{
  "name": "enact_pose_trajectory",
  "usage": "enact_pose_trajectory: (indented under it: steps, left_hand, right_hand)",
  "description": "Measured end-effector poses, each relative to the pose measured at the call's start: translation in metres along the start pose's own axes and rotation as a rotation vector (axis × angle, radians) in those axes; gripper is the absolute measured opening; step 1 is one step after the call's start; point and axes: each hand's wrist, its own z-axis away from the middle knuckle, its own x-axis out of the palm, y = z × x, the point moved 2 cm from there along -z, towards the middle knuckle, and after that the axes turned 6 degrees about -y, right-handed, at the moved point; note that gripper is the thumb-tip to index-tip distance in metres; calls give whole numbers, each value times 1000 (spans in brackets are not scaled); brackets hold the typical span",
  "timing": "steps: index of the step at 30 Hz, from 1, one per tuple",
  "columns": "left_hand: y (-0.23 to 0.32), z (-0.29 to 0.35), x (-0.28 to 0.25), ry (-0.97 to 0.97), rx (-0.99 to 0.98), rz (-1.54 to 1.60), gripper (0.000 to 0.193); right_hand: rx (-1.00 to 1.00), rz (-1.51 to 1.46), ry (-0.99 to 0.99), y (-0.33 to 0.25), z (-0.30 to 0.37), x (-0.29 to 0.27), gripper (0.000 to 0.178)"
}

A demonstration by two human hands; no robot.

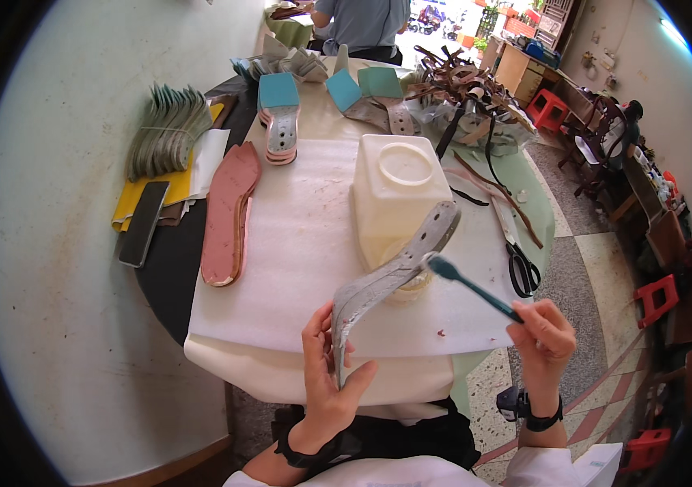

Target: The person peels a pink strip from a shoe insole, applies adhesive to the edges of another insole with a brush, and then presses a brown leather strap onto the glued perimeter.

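My left hand (325,385) grips a grey, curved high-heel insole board (378,284) by its lower end and holds it tilted up above the table. Between the fingers of my right hand (542,333) is a teal-handled brush (480,292). The brush's head is at the edge of the board's middle; whether it touches cannot be made out. Behind the board stands a translucent plastic jug (378,174) with a round neck, its lower front partly hidden by the board. Pink insoles (228,215) lie stacked to the left of the jug.
Black-handled scissors (523,272) lie at the table's right. A phone (144,226) and a bundle of grey insole boards (167,134) are at the left. Boards with teal ends (281,114) and a heap of brown straps (467,85) occupy the back. A person (362,28) sits beyond.
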Motion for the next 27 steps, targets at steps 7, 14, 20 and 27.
enact_pose_trajectory:
  steps: [7,14,20,27]
  left_hand:
    - [-1,1,1,23,3,32,80]
    - [-1,0,1,9,-9,26,81]
    - [-2,-1,0,4,-7,23,81]
    - [-2,0,-1,8,-11,13,80]
  right_hand:
    - [-135,-11,-139,-2,0,17,29]
    - [-22,41,85,13,-4,-9,29]
    - [-136,9,-72,3,1,4,28]
    - [-103,43,53,20,-4,-8,31]
